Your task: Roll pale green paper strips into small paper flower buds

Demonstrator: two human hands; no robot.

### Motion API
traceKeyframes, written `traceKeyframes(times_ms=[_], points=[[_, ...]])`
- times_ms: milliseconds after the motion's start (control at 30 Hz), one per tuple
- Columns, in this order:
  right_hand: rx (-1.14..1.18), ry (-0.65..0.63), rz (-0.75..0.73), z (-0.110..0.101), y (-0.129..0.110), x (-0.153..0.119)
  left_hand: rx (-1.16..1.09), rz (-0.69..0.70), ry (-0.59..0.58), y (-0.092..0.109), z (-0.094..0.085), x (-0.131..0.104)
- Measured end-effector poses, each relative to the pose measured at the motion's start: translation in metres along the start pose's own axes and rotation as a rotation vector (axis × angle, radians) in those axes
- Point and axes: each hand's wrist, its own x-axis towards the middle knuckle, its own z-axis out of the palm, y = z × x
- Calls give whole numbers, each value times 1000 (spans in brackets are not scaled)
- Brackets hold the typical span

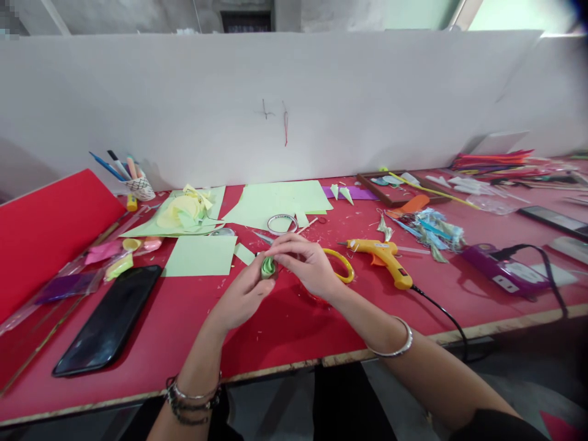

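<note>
A small coil of rolled green paper (268, 268) sits between my hands above the table. Its spiral end faces me. My left hand (239, 297) is closed round the coil from the left, thumb and fingers pressed on it. From the right, the bent fingers of my right hand (309, 264) pinch at its upper edge; the fingertips are partly hidden. Just behind my fingers lie scissors, their blades (263, 236) showing and a yellow handle (342, 264) beside my right hand. A green paper sheet (200, 256) lies left of the coil.
A yellow glue gun (381, 254) with a black cord lies at the right, near a purple power strip (503, 269). A black phone (110, 318) lies at the left. Paper cones (345, 194), tassels (434, 229) and a pen cup (140, 185) stand farther back, before a white partition (206, 104).
</note>
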Motion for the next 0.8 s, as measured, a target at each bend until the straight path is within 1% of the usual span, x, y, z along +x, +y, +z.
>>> traceKeyframes(times_ms=[100, 167, 233, 300, 367, 467, 567, 667, 800], points=[[56, 31, 4, 2, 1, 0, -25, -12, -41, 0, 2, 2], [117, 84, 19, 3, 2, -1, -2, 7, -14, -3, 2, 4], [136, 142, 18, 4, 3, -1, 66, 63, 18, -6, 2, 6], [61, 165, -24, 4, 3, -2, 174, 122, 62, -9, 1, 8], [-77, 154, -76, 3, 2, -2, 252, 163, 126, -10, 0, 9], [-249, 137, -110, 4, 0, -3, 227, 165, 182, -9, 0, 10], [-297, 131, -108, 5, -2, -4, 199, 164, 194, -8, 2, 11], [-319, 117, -129, 6, -3, -5, 215, 193, 206, -9, 3, 11], [-373, 103, -160, 7, -3, -5, 234, 201, 184, -8, 3, 10]])
